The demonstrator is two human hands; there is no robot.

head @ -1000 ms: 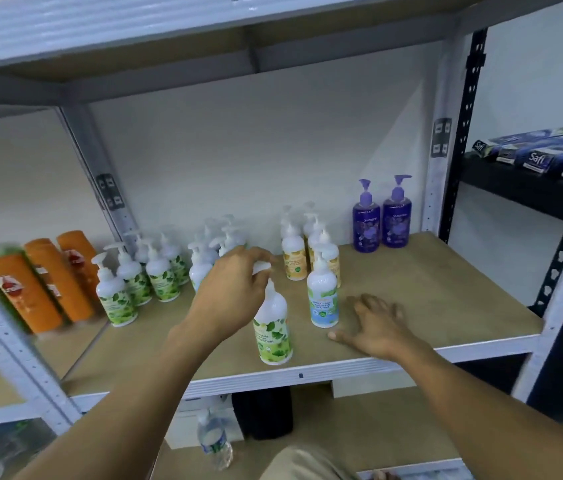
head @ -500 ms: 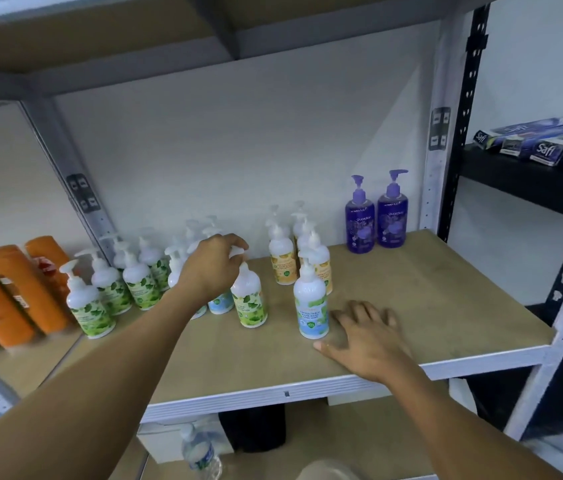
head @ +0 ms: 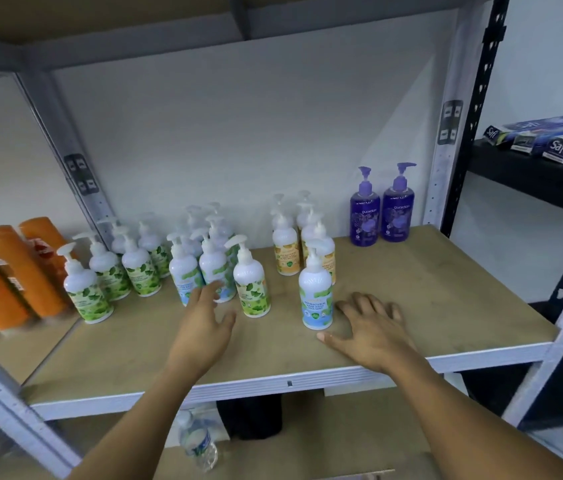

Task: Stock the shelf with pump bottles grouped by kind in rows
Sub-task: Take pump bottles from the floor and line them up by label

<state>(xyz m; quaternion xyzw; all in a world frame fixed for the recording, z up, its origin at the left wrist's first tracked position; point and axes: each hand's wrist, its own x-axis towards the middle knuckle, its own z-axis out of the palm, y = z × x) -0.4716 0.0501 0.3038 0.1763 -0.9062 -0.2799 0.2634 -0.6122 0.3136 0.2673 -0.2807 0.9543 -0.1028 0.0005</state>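
White pump bottles stand in rows on the wooden shelf (head: 411,306). Green-leaf ones (head: 88,292) fill the left, blue-label ones (head: 185,271) the middle, yellow-label ones (head: 287,247) further right. Two purple pump bottles (head: 382,216) stand at the back right. One green-leaf bottle (head: 252,289) stands next to the blue group. A single blue-label bottle (head: 316,296) stands near the front. My left hand (head: 204,327) hovers with fingers spread just left of the green-leaf bottle and holds nothing. My right hand (head: 373,327) rests flat on the shelf beside the front blue-label bottle.
Orange bottles (head: 20,271) lie in the neighbouring bay at the left. A grey upright (head: 76,168) divides the bays. A black rack at the right carries blue boxes (head: 557,140). A water bottle (head: 198,445) and a dark container (head: 252,417) sit on the shelf below.
My left hand carried the green-leaf bottle back beside the blue-label group, let go of its pump and drew back toward me. My right hand stayed flat on the shelf.
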